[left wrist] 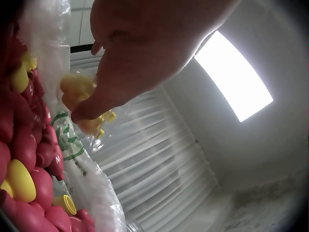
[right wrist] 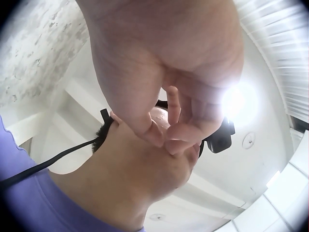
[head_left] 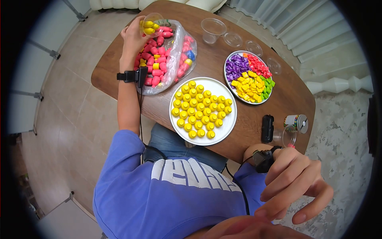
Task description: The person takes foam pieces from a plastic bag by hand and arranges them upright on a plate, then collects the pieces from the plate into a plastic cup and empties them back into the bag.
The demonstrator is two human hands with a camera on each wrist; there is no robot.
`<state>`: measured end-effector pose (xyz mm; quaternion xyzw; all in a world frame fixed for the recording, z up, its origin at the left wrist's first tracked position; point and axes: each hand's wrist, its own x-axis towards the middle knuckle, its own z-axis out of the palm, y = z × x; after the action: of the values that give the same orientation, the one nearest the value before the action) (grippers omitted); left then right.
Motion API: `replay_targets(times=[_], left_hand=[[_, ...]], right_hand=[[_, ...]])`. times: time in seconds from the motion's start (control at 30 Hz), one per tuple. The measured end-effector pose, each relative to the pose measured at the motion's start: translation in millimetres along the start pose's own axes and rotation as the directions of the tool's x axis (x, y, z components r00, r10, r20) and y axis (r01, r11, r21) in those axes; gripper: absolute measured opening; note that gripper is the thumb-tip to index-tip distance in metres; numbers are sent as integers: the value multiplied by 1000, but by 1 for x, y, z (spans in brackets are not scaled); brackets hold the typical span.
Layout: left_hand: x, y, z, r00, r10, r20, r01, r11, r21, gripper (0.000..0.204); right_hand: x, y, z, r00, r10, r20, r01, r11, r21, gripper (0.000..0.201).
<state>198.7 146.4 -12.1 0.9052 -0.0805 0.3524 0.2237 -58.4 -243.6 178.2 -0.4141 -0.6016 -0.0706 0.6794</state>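
Note:
My left hand (head_left: 132,38) grips a clear plastic cup (head_left: 154,18) over the far end of a clear plastic bag (head_left: 175,59). Inside the cup lie several small yellow bottle-shaped pieces (head_left: 149,28); the left wrist view shows the thumb pressed along its side. Red bottle-shaped pieces (head_left: 159,67) fill much of the bag, with a few yellow ones among them. Raised near the chin, my right hand (head_left: 292,177) holds nothing, its fingers loosely bent. In the right wrist view the thumb (right wrist: 152,135) and fingertips come close together in front of the lower face.
A round white plate (head_left: 223,128) carries many yellow pieces standing upright. Beyond it, another plate (head_left: 228,81) holds purple, red, yellow and green wrapped pieces. Clear cups (head_left: 213,27) and lids (head_left: 232,40) stand behind. A black case (head_left: 267,128) and a jar (head_left: 302,124) sit at the right.

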Motion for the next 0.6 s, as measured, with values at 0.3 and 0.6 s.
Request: replay_targets(times=[0.3, 0.6], left_hand=[[-2, 1, -2, 997, 78, 21, -80, 994, 73, 62], [-4, 2, -3, 995, 94, 23, -96, 985, 143, 59]], right_hand=[[1, 1, 1, 999, 48, -1, -48, 999, -15, 27], [1, 4, 1, 999, 32, -4, -32, 999, 14, 27]])
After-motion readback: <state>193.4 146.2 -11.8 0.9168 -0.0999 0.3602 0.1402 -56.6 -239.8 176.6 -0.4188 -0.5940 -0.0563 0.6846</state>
